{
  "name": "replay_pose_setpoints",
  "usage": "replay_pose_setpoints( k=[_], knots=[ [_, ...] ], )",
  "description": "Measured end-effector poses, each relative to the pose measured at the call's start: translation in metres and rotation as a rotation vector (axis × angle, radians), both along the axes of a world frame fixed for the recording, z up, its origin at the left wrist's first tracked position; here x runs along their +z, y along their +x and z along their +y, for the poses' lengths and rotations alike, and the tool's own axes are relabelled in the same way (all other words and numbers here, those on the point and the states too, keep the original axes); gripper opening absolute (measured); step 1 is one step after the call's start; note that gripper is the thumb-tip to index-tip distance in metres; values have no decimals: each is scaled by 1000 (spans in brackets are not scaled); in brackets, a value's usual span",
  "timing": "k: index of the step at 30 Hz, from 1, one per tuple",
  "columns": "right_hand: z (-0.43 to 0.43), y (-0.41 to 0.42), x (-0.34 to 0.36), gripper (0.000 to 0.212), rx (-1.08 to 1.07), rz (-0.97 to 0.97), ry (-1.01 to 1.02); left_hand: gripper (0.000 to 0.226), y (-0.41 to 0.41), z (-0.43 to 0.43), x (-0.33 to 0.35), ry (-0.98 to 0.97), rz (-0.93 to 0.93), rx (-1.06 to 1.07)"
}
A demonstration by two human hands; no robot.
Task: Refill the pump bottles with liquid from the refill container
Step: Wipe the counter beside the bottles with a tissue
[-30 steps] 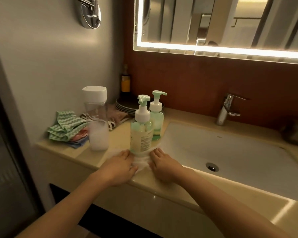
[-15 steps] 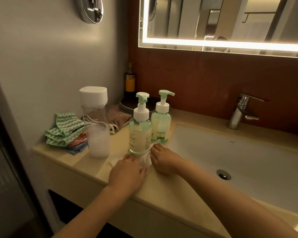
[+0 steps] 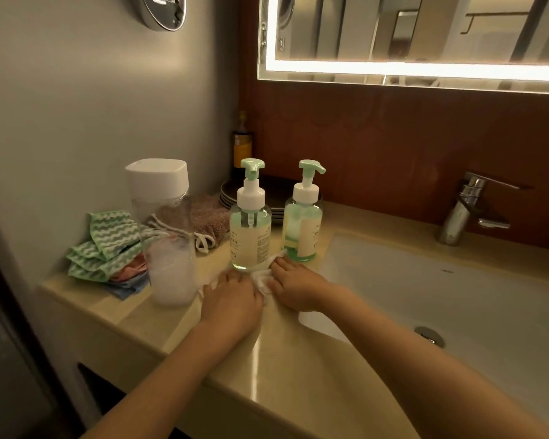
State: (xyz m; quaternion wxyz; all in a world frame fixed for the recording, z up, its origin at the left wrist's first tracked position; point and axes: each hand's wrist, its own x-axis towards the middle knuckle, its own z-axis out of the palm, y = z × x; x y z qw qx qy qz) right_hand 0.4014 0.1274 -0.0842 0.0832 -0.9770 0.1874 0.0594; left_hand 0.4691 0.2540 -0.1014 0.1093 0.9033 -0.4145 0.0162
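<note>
The left hand (image 3: pixel 232 299) and right hand (image 3: pixel 298 289) lie palm down, fingers fairly straight, pressing a white tissue (image 3: pixel 262 280) onto the countertop (image 3: pixel 282 359). At their 12 o'clock stand the left pump bottle (image 3: pixel 250 236) and right pump bottle (image 3: pixel 303 229), both upright. The white-lidded refill container (image 3: pixel 168 248) is at the left hand's 10 o'clock.

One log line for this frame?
step: wipe counter | left hand: pressing tissue | right hand: pressing tissue | pump bottles: upright, pumps on
</note>
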Motion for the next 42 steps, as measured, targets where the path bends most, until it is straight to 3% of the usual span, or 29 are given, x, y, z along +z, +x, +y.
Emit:
replay_pose_setpoints(
  k=[8,20,34,42],
  knots=[
    [25,-21,-1,54,49,-3,-2,45,-16,32,-1,-26,18,-82],
    [108,-136,-3,57,36,51,-97,48,-77,87,0,64,46,-312],
    [40,-434,-9,57,-542,-18,-47,50,-318,-51,4,56,24,-918],
    [8,-610,-9,55,-949,3,-12,53,-472,-121,7,167,-54,-1239]
  ],
)
